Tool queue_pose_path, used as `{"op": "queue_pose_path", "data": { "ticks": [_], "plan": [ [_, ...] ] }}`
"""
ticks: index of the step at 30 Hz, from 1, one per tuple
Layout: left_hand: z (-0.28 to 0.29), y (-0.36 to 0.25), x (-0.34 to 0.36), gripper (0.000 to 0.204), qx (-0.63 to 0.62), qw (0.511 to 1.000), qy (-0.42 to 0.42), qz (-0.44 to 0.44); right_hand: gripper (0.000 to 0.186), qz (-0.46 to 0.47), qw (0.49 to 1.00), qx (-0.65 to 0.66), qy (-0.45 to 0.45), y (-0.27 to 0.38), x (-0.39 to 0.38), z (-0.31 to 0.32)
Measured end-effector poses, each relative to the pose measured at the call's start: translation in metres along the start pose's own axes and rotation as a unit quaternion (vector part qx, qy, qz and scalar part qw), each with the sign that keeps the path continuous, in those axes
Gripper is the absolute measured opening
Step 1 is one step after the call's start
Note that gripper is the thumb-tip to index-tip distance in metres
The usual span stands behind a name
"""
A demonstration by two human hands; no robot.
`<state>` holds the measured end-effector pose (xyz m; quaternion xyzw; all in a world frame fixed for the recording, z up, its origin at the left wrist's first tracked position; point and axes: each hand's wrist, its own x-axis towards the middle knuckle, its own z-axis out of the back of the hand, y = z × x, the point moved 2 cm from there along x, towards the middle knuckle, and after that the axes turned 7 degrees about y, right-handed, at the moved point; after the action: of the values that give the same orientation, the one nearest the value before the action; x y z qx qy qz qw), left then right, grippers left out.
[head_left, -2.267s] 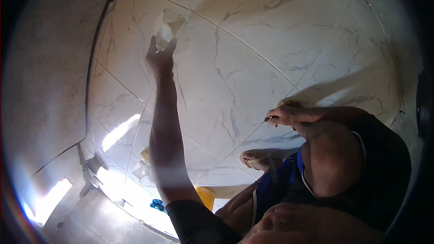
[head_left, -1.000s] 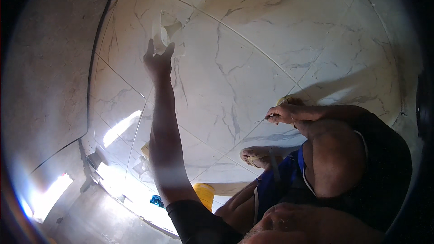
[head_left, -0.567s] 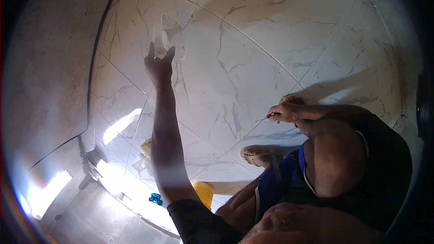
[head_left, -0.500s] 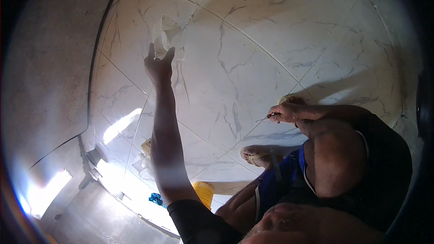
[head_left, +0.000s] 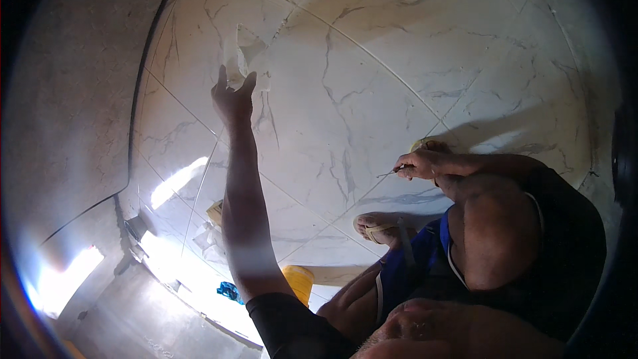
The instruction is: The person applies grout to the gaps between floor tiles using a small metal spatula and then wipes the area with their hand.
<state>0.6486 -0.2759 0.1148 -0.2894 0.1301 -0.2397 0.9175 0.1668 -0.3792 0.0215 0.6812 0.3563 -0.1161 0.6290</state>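
Note:
My left hand (head_left: 232, 101) reaches out over the marble-patterned tile floor, at the near end of a pale, see-through piece that looks like a plastic bag (head_left: 250, 45). Thumb and one finger stand apart on either side of its lower end; the other fingers are folded or hidden there, seemingly gripping it. Close to my right knee, my right hand (head_left: 419, 165) is closed around a small, thin metal tool (head_left: 385, 175) whose tip points left. Its exact kind is too small to make out.
My sandalled feet (head_left: 375, 231) rest on the tiles (head_left: 372, 119). A grey wall (head_left: 73, 93) runs along the left. Behind my left arm are a yellow bucket (head_left: 299, 284), a blue crumpled thing (head_left: 230, 292) and a small yellowish block (head_left: 214, 213). Bright light patches lie at lower left.
Almost nothing differs. Both hands stay in place, and the view has shifted very slightly.

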Motion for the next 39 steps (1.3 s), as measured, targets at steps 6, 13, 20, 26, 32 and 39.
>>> {"op": "queue_pose_path", "data": {
  "ticks": [6,13,20,26,32,39],
  "plan": [
    [0.012,-0.015,-0.012,0.088,0.008,1.000,0.008,0.026,0.043,0.001,1.000,-0.002,0.021,-0.002,0.003,0.000],
    [0.004,-0.011,-0.011,0.089,0.044,0.999,-0.008,0.019,0.041,-0.005,1.000,-0.003,0.015,-0.003,-0.004,0.002],
    [0.008,0.016,-0.009,0.091,0.029,0.999,-0.013,0.013,0.040,0.000,1.000,-0.003,0.014,0.000,0.001,0.000],
    [0.007,0.017,-0.011,0.090,0.032,0.999,-0.009,0.024,0.040,-0.011,1.000,-0.010,0.014,0.000,-0.002,0.002],
    [0.010,0.014,-0.015,0.087,0.073,0.997,-0.017,0.023,0.034,0.005,1.000,0.000,0.001,0.005,-0.003,0.001],
    [0.012,0.018,-0.017,0.092,0.043,0.998,-0.001,0.036,0.035,-0.006,1.000,-0.007,0.006,0.003,-0.003,0.002]
  ]
}}
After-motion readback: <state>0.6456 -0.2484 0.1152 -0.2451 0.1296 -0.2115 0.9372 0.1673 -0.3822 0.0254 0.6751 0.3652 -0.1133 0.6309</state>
